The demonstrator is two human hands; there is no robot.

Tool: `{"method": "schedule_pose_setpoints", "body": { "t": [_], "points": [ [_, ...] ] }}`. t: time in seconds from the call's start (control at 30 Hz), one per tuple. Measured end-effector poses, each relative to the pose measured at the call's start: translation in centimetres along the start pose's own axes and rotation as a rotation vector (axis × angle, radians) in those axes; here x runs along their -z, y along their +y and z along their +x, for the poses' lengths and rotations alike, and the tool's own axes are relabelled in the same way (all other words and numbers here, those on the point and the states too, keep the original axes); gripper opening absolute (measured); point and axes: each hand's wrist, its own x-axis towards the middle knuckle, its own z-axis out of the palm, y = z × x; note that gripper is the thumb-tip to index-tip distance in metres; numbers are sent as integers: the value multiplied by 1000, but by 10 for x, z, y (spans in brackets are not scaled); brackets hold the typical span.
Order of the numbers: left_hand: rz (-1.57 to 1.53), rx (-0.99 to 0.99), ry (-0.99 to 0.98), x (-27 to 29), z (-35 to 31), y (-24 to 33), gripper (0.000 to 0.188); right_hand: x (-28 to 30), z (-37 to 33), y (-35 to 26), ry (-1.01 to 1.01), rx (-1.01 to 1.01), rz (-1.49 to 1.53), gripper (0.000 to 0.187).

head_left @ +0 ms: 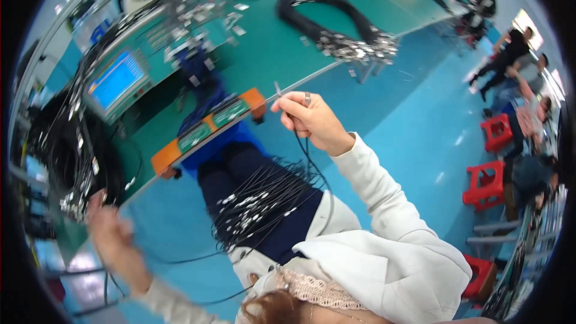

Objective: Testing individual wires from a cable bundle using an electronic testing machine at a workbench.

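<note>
Raised over the table's front edge, my right hand (315, 121) pinches a thin black cable (307, 155) near its end. The cable's slim metal connector (277, 89) sticks up past the fingertips, and its length hangs down toward my lap. My left hand (114, 240) is out at the left, smeared by motion, so its fingers and anything in them cannot be made out. A bundle of black cables with silver connector ends (249, 207) lies across my lap. In front of my knees, an orange bar-shaped fixture with green boards (209, 127) sits along the table edge.
A tester with a blue screen (117, 84) stands on the green table (258, 48). Farther back lies a looped black cable bundle (327, 15) with silver ends. More dark cables (78, 150) hang at the left. Red stools (485, 185) and several seated people are at the right.
</note>
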Motion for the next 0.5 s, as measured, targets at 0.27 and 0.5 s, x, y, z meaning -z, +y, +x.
{"method": "schedule_pose_setpoints", "body": {
  "t": [0.27, 0.5],
  "points": [
    [-249, 319, -188, -100, -31, -126, 11, -34, 45, 87, -66, -191, -182, 22],
    [-78, 318, -211, -130, -21, -142, 24, -45, 68, 116, 73, -18, -320, 19]
  ]
}}
